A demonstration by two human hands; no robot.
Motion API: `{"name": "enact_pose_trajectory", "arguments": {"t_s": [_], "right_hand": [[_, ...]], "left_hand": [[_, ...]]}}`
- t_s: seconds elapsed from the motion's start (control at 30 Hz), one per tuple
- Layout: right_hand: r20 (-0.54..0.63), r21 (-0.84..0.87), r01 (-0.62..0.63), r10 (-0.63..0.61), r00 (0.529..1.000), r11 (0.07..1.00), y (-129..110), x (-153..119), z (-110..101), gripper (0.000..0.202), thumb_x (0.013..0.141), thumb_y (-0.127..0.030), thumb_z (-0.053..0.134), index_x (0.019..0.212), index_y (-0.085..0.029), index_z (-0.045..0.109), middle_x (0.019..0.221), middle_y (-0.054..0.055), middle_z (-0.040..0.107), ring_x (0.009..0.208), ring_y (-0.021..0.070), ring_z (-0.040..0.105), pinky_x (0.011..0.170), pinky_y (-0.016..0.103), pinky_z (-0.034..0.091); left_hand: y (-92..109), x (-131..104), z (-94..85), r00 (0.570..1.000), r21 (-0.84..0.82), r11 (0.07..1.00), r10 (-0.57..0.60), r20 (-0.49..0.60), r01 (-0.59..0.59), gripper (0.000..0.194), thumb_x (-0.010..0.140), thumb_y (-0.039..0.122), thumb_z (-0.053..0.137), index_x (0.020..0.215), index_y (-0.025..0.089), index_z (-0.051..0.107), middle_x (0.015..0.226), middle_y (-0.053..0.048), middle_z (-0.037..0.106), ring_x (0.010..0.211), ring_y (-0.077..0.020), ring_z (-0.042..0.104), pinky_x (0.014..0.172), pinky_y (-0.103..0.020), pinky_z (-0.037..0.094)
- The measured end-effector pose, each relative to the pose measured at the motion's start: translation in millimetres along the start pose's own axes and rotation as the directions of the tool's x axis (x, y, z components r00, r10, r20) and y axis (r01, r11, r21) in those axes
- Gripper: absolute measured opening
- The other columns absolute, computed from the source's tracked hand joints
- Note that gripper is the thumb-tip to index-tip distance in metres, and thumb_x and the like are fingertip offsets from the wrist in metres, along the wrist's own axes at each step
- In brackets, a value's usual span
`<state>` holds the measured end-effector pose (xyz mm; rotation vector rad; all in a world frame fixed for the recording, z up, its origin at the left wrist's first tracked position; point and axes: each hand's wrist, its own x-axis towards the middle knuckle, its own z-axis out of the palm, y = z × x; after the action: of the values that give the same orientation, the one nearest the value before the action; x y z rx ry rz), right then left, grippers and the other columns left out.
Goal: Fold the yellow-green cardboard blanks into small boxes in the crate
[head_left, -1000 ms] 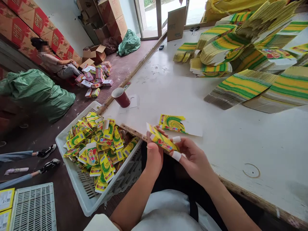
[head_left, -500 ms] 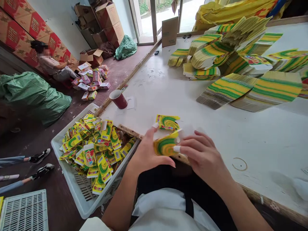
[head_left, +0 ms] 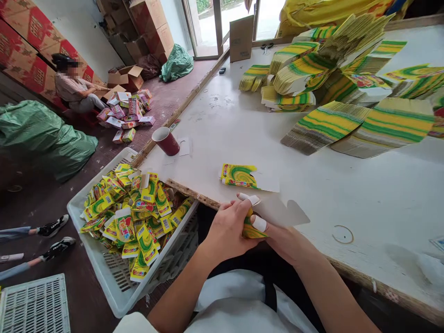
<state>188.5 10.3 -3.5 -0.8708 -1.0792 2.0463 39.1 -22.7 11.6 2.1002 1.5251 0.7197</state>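
Note:
Over the table's near edge, my left hand (head_left: 229, 226) and my right hand (head_left: 282, 238) close together around one small yellow-green carton (head_left: 254, 231). Fingers cover most of it, so I cannot tell how its flaps are folded. White wraps show on some fingertips. Just beyond the hands, an unfolded yellow-green carton (head_left: 237, 175) lies on the white tabletop (head_left: 222, 134), its pale flap pointing right. At the left, below table height, a white plastic crate (head_left: 100, 282) holds a heap of the same small cartons (head_left: 149, 199).
A maroon mug (head_left: 166, 141) stands at the table's left edge. Fanned stacks of flat cartons (head_left: 322, 127) cover the far right. Scissors (head_left: 266, 47) lie at the back. On the floor, a seated person (head_left: 78, 88) works beside a pile of pink boxes (head_left: 128, 111).
My hands have come closer together and now wrap around the carton, which was more exposed before. The unfolded carton's pale flap is now in plain view. The view has shifted slightly.

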Motion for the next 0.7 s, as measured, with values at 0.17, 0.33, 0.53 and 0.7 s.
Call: {"name": "enact_pose_trajectory", "arguments": {"t_s": [0.17,0.33,0.53,0.7], "right_hand": [[-0.06,0.014,-0.006,0.007,0.998,1.0,0.9,6.0,-5.9,0.06,0.076,-0.061,0.074,0.126,-0.029,0.066,0.14,0.009,0.062,0.129,0.0333,0.057,0.104,0.051,0.05],[0.016,-0.408,0.257,-0.275,0.961,0.876,4.7,-1.0,-6.1,0.055,0.091,-0.051,0.061,0.141,-0.027,0.054,0.15,0.011,0.053,0.133,0.0305,0.055,0.11,0.049,0.047],[0.183,-0.755,0.487,-0.571,0.8,0.44,8.7,-3.8,-6.2,0.056,0.089,0.0,0.044,0.134,-0.028,0.061,0.15,0.011,0.054,0.133,0.021,0.057,0.104,0.035,0.052],[0.173,-0.814,0.472,-0.636,0.752,0.337,6.9,-0.8,-16.8,0.053,0.091,-0.003,0.046,0.137,-0.028,0.055,0.152,0.014,0.05,0.134,0.0218,0.055,0.101,0.035,0.054]], "left_hand": [[-3.9,-3.2,6.8,0.997,-0.044,0.998,0.029,-0.066,-0.032,0.06,0.074,0.02,0.068,0.125,0.028,0.037,0.12,-0.008,0.06,0.103,-0.0275,0.067,0.08,-0.037,0.055],[-6.2,1.9,8.4,0.989,-0.158,0.976,-0.146,0.032,0.149,0.061,0.071,0.02,0.066,0.119,0.027,0.029,0.108,-0.006,0.062,0.089,-0.0258,0.068,0.073,-0.038,0.055],[-7.5,2.7,12.3,0.978,-0.242,0.953,-0.201,-0.057,0.182,0.064,0.073,0.019,0.065,0.122,0.025,0.023,0.112,-0.009,0.058,0.101,-0.026,0.065,0.08,-0.039,0.055],[-7.8,-5.1,1.7,0.948,-0.043,0.954,-0.299,-0.109,0.296,0.057,0.069,0.02,0.068,0.119,0.022,0.04,0.113,-0.011,0.061,0.108,-0.0326,0.063,0.091,-0.05,0.052]]}}
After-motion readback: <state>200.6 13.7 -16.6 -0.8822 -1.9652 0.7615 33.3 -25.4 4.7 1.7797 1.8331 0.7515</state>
